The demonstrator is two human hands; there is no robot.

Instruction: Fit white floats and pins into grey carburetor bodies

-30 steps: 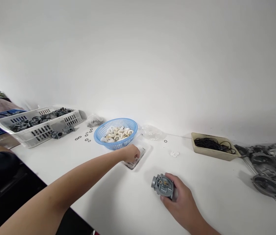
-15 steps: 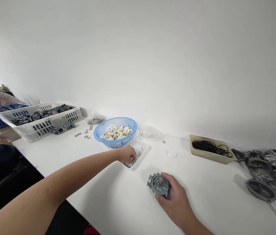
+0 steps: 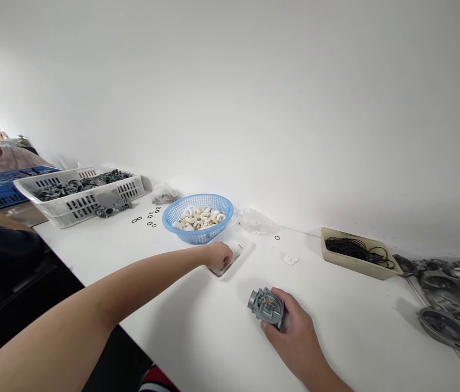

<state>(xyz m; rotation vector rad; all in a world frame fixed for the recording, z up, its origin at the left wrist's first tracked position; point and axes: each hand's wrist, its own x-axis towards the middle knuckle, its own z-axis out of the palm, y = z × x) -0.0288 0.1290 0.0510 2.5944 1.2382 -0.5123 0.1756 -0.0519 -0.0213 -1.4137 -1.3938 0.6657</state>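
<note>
Metal part (image 3: 268,307), clasped in the right hand (image 3: 295,329) over the table (image 3: 209,332), looks stiff and weighty, best held round its body (clear of the brass bits (image 3: 271,302)). Well apart, the left hand (image 3: 219,256) bunches at a white tray (image 3: 247,252), its grip impossible to tell, near a blue basket (image 3: 192,237).

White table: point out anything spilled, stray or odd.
Black rings lie loose left of the blue basket, another ring to its right, and a white scrap beyond the right hand. They look stray, outside any container, but may be deliberate. No clear damage shows.
</note>
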